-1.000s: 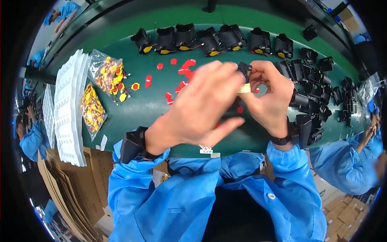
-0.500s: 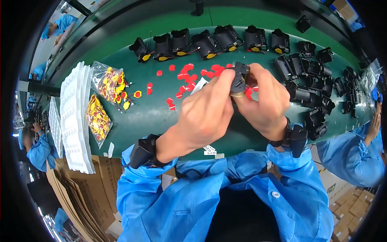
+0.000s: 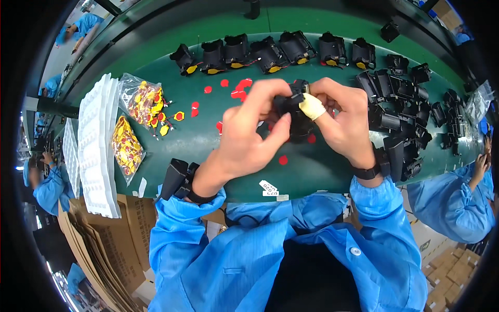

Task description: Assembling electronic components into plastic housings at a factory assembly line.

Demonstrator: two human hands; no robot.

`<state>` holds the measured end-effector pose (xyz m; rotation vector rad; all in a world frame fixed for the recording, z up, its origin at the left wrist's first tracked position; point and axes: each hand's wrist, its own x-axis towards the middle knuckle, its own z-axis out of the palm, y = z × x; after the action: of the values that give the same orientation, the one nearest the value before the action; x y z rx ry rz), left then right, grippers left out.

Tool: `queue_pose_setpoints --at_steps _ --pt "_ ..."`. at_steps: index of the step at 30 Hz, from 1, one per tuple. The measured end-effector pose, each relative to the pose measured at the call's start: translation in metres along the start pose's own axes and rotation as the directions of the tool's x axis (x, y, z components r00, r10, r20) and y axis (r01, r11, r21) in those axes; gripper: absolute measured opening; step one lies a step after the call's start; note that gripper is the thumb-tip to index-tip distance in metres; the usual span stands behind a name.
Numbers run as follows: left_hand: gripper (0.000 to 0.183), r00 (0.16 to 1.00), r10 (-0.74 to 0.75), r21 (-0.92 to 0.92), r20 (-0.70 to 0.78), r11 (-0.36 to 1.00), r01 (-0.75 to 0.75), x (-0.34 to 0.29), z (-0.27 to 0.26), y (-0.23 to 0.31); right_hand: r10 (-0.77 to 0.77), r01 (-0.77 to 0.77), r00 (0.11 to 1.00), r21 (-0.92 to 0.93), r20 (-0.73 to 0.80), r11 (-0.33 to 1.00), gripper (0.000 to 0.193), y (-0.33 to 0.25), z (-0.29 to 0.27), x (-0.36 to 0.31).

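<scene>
Above the middle of the green work table [image 3: 218, 174], both my hands grip one black plastic housing [image 3: 301, 125]. My left hand [image 3: 241, 140] curls its fingers over the left side, thumb underneath. On the other side, my right hand [image 3: 345, 125] holds on with bent fingers, and its thumb, in a pale yellow finger cot [image 3: 313, 107], presses the near top edge. Much of the housing is hidden by my fingers. Around and beyond the hands lie several red round stickers [image 3: 240, 94], with a single red disc [image 3: 283, 159] nearer to me.
Black housings with yellow-wrapped round cells [image 3: 270, 57] line the far side. More black housings [image 3: 384, 117] crowd the right. At left are two clear bags of yellow-and-red wired cells [image 3: 127, 148] and stacked white trays [image 3: 99, 151]. A co-worker's hands [image 3: 479, 167] show at far right.
The housing has been turned in my hands and now sits lower between them. My left fingers have spread round its side, and the right thumb's finger cot has come into view.
</scene>
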<state>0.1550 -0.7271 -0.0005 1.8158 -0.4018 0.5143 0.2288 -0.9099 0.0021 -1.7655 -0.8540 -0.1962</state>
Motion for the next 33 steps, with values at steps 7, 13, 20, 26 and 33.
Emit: queue_pose_setpoints --at_steps 7,13,20,26,33 --pt "0.035 0.908 -0.417 -0.362 -0.023 0.850 0.381 0.015 -0.021 0.001 0.419 -0.421 0.896 0.589 0.150 0.690 0.018 -0.012 -0.002 0.009" --pt "0.034 0.925 -0.233 0.147 -0.301 0.947 0.286 0.079 -0.105 -0.019 0.434 -0.270 0.897 0.672 -0.085 0.690 0.018 0.005 -0.021 0.006" --pt "0.033 0.749 -0.367 0.372 -0.551 0.696 0.615 0.166 -0.244 -0.200 0.418 -0.319 0.907 0.577 -0.043 0.752 0.008 0.010 -0.003 0.008" --pt "0.029 0.723 -0.316 0.642 -0.614 0.332 0.691 0.169 -0.223 -0.193 0.464 -0.325 0.882 0.608 -0.082 0.725 0.007 0.010 -0.012 0.009" --pt "0.036 0.951 -0.113 0.849 -0.287 0.431 0.307 0.231 -0.131 -0.140 0.430 -0.285 0.899 0.632 -0.084 0.721 0.005 0.008 -0.010 0.009"
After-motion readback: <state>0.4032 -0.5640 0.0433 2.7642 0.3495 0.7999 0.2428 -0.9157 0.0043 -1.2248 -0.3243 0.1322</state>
